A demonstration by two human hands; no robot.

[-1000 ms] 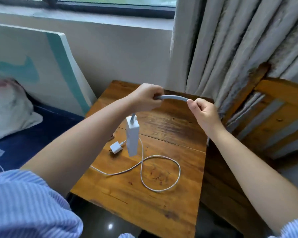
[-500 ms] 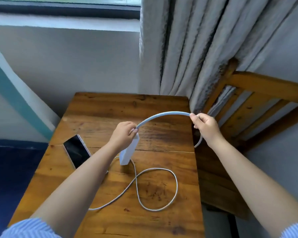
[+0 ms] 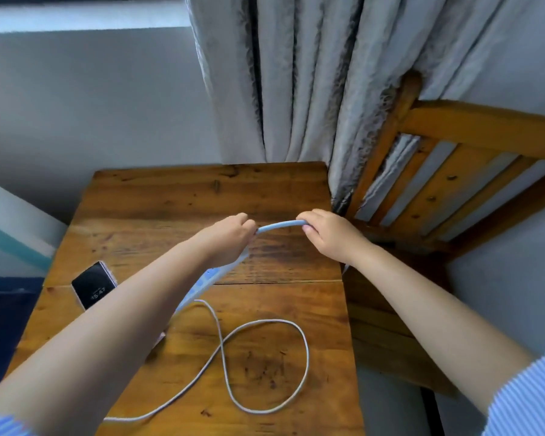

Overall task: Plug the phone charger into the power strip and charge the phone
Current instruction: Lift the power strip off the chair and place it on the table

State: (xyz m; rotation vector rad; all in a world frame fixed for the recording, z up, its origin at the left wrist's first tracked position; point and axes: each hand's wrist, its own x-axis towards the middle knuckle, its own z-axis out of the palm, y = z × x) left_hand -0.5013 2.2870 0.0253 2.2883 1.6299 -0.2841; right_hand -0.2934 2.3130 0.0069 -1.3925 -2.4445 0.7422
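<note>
A white power strip (image 3: 209, 280) lies slanted on the wooden table (image 3: 177, 196), its sockets facing up, partly hidden under my left forearm. My left hand (image 3: 230, 236) grips its far end where the thick grey cord (image 3: 280, 225) leaves it. My right hand (image 3: 326, 234) is closed on that same cord a short way to the right. A thin white charger cable (image 3: 265, 366) loops loosely over the near part of the table. The phone (image 3: 93, 287) rests face up at the table's left edge, screen lit. The charger brick is hidden.
Grey curtains (image 3: 296, 89) hang behind the table. A wooden slatted chair (image 3: 453, 171) stands close on the right. A white and teal board (image 3: 10, 228) leans at the left, with dark blue bedding (image 3: 0, 316) below it.
The power strip went from hanging upright to lying on the table with its sockets up. My hands came closer together on the cord, which has flattened from a tall arc.
</note>
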